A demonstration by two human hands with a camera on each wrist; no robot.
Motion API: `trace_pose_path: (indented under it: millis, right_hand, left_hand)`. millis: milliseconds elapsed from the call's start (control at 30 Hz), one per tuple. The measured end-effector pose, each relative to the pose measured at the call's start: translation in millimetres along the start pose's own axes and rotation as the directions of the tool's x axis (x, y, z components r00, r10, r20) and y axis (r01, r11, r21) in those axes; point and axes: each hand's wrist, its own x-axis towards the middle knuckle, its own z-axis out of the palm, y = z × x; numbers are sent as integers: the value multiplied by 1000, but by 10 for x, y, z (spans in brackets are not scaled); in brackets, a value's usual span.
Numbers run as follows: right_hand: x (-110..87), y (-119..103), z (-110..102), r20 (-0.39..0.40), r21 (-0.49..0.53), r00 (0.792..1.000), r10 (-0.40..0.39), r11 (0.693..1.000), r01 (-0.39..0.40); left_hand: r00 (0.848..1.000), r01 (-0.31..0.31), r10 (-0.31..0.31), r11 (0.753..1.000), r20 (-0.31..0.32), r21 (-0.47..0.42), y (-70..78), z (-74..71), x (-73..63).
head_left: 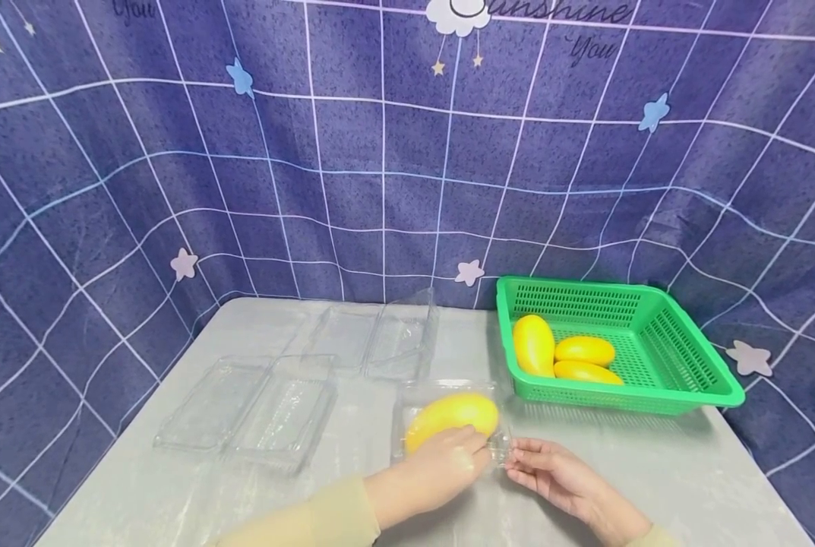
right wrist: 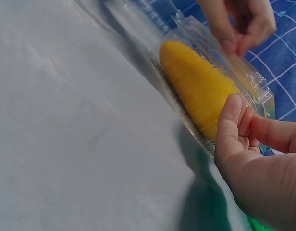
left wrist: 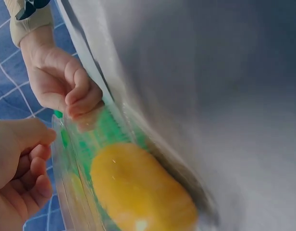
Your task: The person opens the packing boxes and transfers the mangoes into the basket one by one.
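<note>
A yellow mango [head_left: 458, 414] lies inside a clear plastic clamshell container [head_left: 506, 448] near the front middle of the table. My left hand [head_left: 441, 467] reaches across the container's front, its curled fingers at the right end of the plastic edge. In the right wrist view, the left fingertips [left wrist: 42, 185] meet close over the clear lid. With thumb and fingers my right hand [head_left: 557, 479] pinches the container's right front corner. Clear plastic shows beside the mango [right wrist: 198, 86] in the right wrist view. The left forearm hides part of the container's front.
Behind and right stands a green basket [head_left: 704, 357] with three yellow mangoes [head_left: 533, 346] on its left side. Two opened clear containers [head_left: 277, 418] [head_left: 396, 338] lie left and behind on the grey tabletop [head_left: 175, 494]. A blue gridded curtain [head_left: 352, 197] hangs round the table.
</note>
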Motion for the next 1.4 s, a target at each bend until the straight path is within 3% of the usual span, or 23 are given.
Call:
trace_pose_path:
  millis: [333,833,1400]
  right_hand:
    - [-11,-34,-30,-39,10,999,-7,1000,7]
    - [-36,-49,-69,-66,41,998,-8,999,10]
    - [-49,-10,-88,-55,75,998,-28,997,32]
  left_hand:
    - [998,61,-61,998,-3,-12,-84,-25,-233]
    - [994,106,-107,994,-36,-40,-193,-38,-548]
    - [983,174,-178,979,-35,-103,-268,-45,-750]
